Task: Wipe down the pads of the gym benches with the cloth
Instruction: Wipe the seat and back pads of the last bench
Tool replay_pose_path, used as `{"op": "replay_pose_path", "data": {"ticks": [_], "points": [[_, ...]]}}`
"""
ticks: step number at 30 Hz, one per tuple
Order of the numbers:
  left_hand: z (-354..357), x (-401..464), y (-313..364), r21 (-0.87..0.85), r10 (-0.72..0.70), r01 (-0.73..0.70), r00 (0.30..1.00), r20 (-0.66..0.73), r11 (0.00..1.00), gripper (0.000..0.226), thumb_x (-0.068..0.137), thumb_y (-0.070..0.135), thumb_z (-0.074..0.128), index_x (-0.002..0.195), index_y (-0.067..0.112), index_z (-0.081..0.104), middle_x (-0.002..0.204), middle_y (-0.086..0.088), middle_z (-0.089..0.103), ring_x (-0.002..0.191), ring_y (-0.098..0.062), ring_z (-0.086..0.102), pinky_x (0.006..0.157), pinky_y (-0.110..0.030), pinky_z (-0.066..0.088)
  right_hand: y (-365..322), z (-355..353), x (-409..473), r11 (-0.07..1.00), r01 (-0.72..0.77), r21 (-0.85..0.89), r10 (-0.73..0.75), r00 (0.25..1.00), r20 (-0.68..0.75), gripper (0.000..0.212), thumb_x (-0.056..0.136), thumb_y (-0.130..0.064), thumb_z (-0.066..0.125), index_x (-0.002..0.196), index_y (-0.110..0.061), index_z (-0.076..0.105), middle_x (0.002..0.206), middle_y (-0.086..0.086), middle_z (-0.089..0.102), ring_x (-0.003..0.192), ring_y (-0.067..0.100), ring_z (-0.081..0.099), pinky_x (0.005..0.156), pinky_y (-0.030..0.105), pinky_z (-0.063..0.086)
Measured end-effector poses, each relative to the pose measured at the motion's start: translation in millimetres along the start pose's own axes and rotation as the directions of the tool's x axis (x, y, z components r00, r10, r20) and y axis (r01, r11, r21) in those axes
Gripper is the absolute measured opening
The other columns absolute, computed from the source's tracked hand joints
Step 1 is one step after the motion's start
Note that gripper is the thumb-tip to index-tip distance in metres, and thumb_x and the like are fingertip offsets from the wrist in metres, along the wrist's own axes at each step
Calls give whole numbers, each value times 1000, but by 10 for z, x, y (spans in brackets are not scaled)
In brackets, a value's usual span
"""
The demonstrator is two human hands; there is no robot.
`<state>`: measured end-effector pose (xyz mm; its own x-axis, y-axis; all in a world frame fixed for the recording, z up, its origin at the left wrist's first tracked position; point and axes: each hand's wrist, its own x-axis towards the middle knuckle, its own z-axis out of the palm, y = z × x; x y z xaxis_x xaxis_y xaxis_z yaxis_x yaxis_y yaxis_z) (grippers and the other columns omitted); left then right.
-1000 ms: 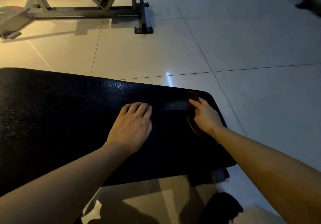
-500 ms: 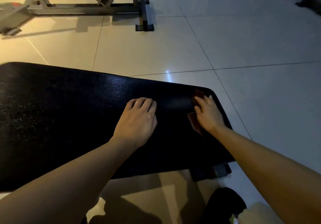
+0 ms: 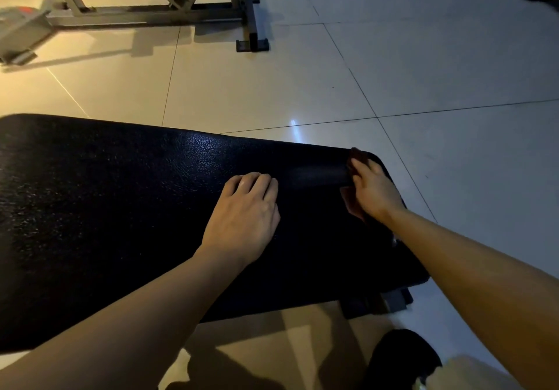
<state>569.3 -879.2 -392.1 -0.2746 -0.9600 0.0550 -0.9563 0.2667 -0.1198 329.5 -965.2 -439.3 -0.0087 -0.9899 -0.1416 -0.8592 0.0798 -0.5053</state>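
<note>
Black bench pad (image 3: 121, 208), textured, over tile floor (image 3: 423, 72): left hand (image 3: 245, 220) flat at centre, fingers pressed together; right hand (image 3: 373, 191), fingers together, presses brown cloth (image 3: 351, 202) at pad's far right end.

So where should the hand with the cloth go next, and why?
Probably a stroke back along the pad toward the left hand. The right hand presses the brownish cloth flat at the pad's far right end, with a smoother streak beside it, while the big stretch to the left looks speckled and likely unwiped.
</note>
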Motion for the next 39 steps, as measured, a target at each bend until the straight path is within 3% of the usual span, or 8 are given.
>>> {"op": "replay_pose_path", "data": {"ticks": [2, 9, 17, 25, 29, 32, 35, 39], "points": [[-6, -1, 3, -1, 0, 0, 1000, 2, 1000, 55, 94, 34, 23, 132, 8, 53, 126, -4, 55, 122, -25, 47, 103, -42, 36, -165, 65, -23, 1000, -14, 2, 14, 1000, 5, 46, 104, -22, 36, 150, -18, 32, 160, 11, 17, 143, 30, 26, 115, 38, 25], [-22, 1, 15, -10, -3, 3, 1000, -4, 1000, 49, 95, 31, 32, 133, 9, 52, 128, -4, 55, 124, -25, 46, 105, -42, 34, -804, 309, -232, 929, 356, 102, -364, 927, 84, 51, 101, -17, 44, 150, -24, 33, 162, 3, 14, 149, 20, 10, 120, 32, 16], [-7, -1, -3, -21, 4, -4, 1000, -6, 1000, 53, 94, 33, 27, 132, 8, 54, 125, -4, 55, 122, -25, 47, 102, -43, 37, -148, 61, 49, 997, -6, 78, 4, 1000, 23, 47, 104, -19, 38, 150, -22, 32, 161, 4, 14, 142, 26, 30, 113, 31, 25], [-125, -74, 56, -119, -15, 14, 1000, -4, 993, 39, 93, 25, 49, 126, 7, 59, 130, -9, 59, 129, -25, 48, 111, -41, 31, -947, 267, -442, 902, 400, 164, -426, 888, 173, 49, 102, -10, 40, 147, -27, 38, 163, -2, 10, 149, 16, 8, 117, 25, 14], [-258, -298, 103, -189, 24, -10, 997, 70, 982, 44, 98, 31, 44, 140, 18, 44, 153, -3, 34, 145, -19, 21, 119, -37, 10, -425, 86, -465, 983, 156, 96, -166, 980, 109, 50, 102, -12, 39, 147, -31, 37, 162, -7, 10, 145, 19, 22, 116, 32, 27], [-325, -598, 161, -187, 8, 3, 998, 58, 982, 45, 97, 32, 46, 139, 20, 45, 154, -1, 30, 146, -18, 16, 119, -35, 7, -444, 105, -512, 999, -2, 52, -1, 999, 46, 52, 100, -11, 39, 149, -25, 34, 162, 2, 10, 146, 25, 22, 117, 38, 27], [-368, -846, 258, -217, -65, 72, 997, 39, 974, 45, 96, 34, 46, 139, 20, 45, 153, -1, 33, 146, -17, 18, 119, -35, 8, -917, 250, -685, 985, 149, 93, -155, 986, 62, 52, 100, -9, 40, 149, -24, 35, 162, 5, 12, 147, 26, 18, 118, 35, 21], [-353, -1045, 382, -158, -160, 176, 981, 105, 972, 52, 102, 38, 35, 150, 22, 26, 160, 0, 17, 149, -18, 5, 121, -38, 4, -1201, 345, -1065, 892, 435, 122, -451, 878, 163, 54, 99, -5, 42, 150, -24, 34, 163, 2, 8, 149, 20, 4, 120, 33, 14]]}}
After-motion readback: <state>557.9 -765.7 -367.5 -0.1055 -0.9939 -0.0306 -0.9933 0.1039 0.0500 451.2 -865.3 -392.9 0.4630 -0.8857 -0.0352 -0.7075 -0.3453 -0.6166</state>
